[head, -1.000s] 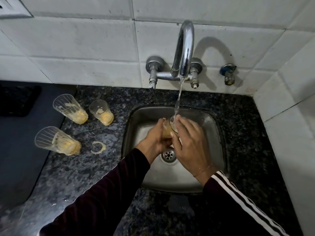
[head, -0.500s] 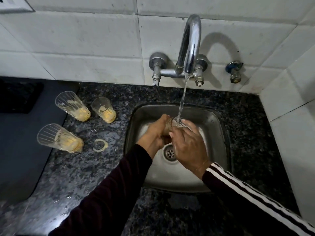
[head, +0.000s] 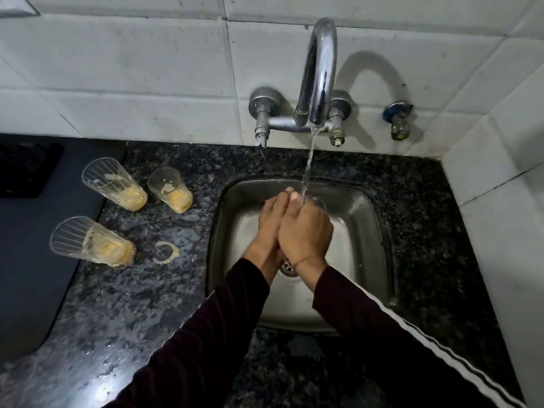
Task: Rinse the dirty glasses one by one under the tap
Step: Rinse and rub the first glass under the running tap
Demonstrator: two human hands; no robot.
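Both the left hand and right hand are gripping a clear glass, poking out at one o'clock under the running water.

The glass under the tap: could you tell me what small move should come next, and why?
Probably keep turning the glass under the water stream: both the left hand and right hand grip it, and three dirty glasses wait on the counter.

Home kitchen: white wall tiles, speckled granite worktop, small steel sink under wall-mounted chrome tap.
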